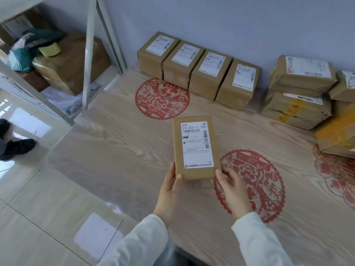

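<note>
A small brown cardboard parcel (pixel 196 146) with a white shipping label on top is held above the wooden table (pixel 119 150). My left hand (pixel 170 182) grips its near left corner, thumb on the top face. On the near right corner sits my right hand (pixel 231 184), fingers curled underneath. The label faces up toward me. Both arms wear white sleeves.
Several labelled brown boxes (pixel 197 66) stand in a row along the back wall. Taped, crumpled parcels (pixel 299 91) pile up at the right. Red paper-cut decorations (pixel 162 98) lie on the table. A metal shelf rack (pixel 90 52) holding boxes stands at left, beside a person's dark shoes (pixel 17 146).
</note>
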